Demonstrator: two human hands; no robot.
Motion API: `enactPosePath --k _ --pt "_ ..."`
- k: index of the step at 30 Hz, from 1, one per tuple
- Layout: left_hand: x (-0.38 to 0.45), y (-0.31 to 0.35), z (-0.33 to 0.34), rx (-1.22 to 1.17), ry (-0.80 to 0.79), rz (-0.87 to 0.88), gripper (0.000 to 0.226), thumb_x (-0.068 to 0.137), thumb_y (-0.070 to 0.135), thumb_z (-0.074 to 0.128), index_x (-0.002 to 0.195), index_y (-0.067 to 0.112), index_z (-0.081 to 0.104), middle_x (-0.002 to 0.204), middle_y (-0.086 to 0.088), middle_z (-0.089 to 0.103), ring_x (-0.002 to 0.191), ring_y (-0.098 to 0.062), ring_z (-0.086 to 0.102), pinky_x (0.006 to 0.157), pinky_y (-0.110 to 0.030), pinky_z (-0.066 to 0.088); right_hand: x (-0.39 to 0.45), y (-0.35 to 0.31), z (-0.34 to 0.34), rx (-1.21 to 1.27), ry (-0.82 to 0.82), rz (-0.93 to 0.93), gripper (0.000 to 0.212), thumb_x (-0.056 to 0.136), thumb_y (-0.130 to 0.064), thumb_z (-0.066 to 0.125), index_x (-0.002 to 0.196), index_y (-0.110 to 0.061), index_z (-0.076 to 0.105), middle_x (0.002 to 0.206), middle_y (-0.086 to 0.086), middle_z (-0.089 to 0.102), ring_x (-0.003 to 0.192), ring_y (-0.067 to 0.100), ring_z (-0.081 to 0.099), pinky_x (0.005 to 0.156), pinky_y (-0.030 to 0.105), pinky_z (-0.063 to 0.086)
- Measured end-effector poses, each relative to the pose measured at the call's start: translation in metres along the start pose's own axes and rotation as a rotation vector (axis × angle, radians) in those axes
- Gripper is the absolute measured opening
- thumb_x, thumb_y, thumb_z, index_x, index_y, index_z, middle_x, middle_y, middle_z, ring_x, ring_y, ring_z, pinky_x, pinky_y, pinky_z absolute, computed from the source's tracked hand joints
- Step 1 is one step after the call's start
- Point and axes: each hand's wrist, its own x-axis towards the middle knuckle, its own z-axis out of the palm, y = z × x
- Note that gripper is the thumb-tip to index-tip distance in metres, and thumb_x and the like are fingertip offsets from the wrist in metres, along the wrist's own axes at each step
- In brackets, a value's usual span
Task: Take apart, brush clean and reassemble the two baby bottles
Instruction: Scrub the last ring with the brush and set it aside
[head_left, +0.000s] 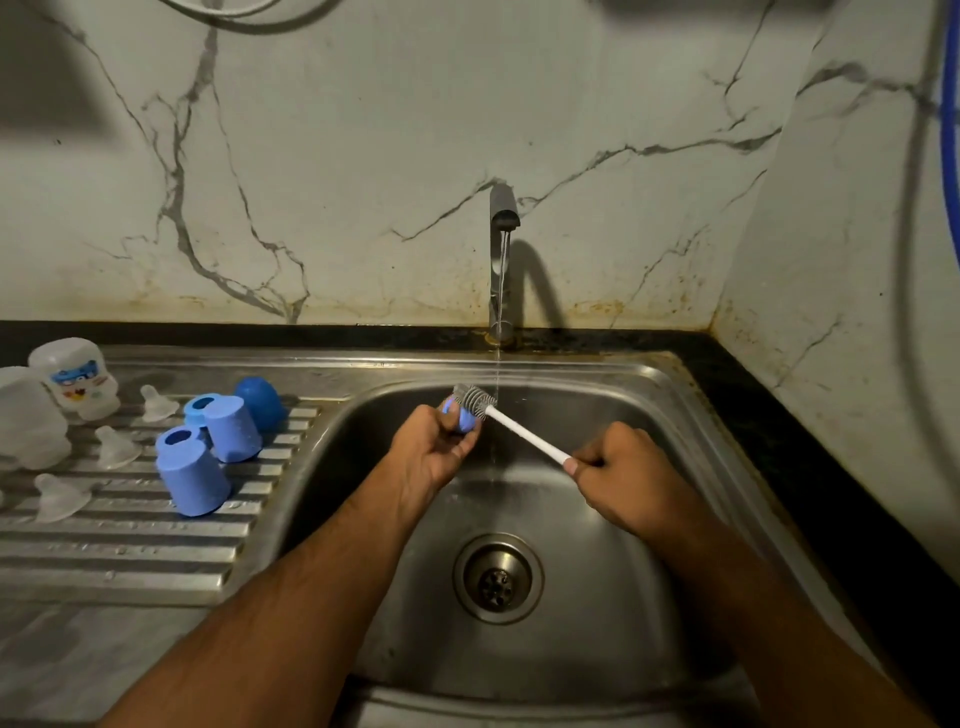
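Over the sink, my left hand (434, 447) grips a small blue bottle part (466, 421), mostly hidden by my fingers. My right hand (621, 475) holds the white handle of a bottle brush (524, 434); its grey bristle head (474, 400) lies against the blue part, beside the running water. On the drainboard at left stand two translucent bottle bodies (78, 376), one with a cartoon print, two light-blue caps (192, 480) upside down, a blue ring (200, 408), a dark blue dome cap (261, 402) and several clear teats (117, 447).
The tap (503, 249) at the back of the steel sink (675, 415) runs a thin stream into the basin. The drain (497, 579) sits in the basin's middle. A black counter edge (753, 395) and a marble wall close in the right and back.
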Motion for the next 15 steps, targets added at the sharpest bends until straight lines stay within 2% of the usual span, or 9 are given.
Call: enactPosePath --k 2,4,7,9,13,15 --pt "-0.002 -0.003 0.002 0.003 -0.009 -0.003 0.042 0.094 -0.013 0.030 0.124 0.001 0.056 0.098 -0.018 0.059 0.091 -0.028 0.059 0.093 -0.037 0.047 -0.001 -0.004 0.003 -0.014 0.036 0.008 0.024 0.093 -0.037 0.068 0.085 -0.015 0.072 0.070 -0.010 0.060 0.064 0.003 0.056 0.056 0.019 0.041" --pt "-0.004 -0.002 0.001 0.017 -0.003 0.009 0.044 0.092 -0.013 0.030 0.122 0.005 0.058 0.106 -0.018 0.060 0.087 -0.027 0.058 0.089 -0.036 0.049 0.000 -0.004 0.006 -0.014 0.022 0.019 0.024 0.093 -0.038 0.067 0.086 -0.016 0.072 0.069 -0.011 0.059 0.062 0.000 0.053 0.051 0.016 0.034" --pt "-0.004 0.006 -0.004 -0.009 0.002 0.034 0.053 0.094 -0.009 0.030 0.132 0.012 0.060 0.122 -0.018 0.056 0.092 -0.027 0.055 0.075 -0.032 0.046 0.001 0.003 0.002 0.022 -0.065 0.032 0.025 0.093 -0.038 0.068 0.082 -0.016 0.072 0.067 -0.006 0.062 0.060 0.006 0.058 0.052 0.018 0.039" --pt "-0.003 0.009 -0.008 -0.018 0.006 0.037 0.053 0.094 -0.009 0.031 0.133 0.013 0.060 0.123 -0.021 0.053 0.096 -0.030 0.054 0.074 -0.031 0.046 0.000 0.005 0.001 0.022 -0.087 0.032 0.024 0.093 -0.037 0.068 0.082 -0.016 0.071 0.066 -0.004 0.062 0.058 0.008 0.058 0.053 0.019 0.041" --pt "-0.005 -0.001 0.000 0.050 -0.022 0.003 0.048 0.092 -0.014 0.031 0.119 0.010 0.064 0.110 -0.021 0.052 0.085 -0.028 0.049 0.070 -0.034 0.045 0.001 -0.002 0.007 -0.034 0.003 0.026 0.030 0.095 -0.038 0.066 0.084 -0.010 0.072 0.067 -0.004 0.061 0.062 0.007 0.058 0.055 0.021 0.039" --pt "-0.003 -0.002 0.001 0.067 -0.009 -0.008 0.036 0.091 -0.014 0.029 0.103 0.001 0.060 0.099 -0.019 0.053 0.078 -0.027 0.047 0.068 -0.034 0.042 0.002 -0.001 0.005 -0.024 0.007 0.032 0.031 0.095 -0.038 0.066 0.082 -0.011 0.072 0.066 -0.005 0.061 0.061 0.005 0.058 0.052 0.018 0.037"
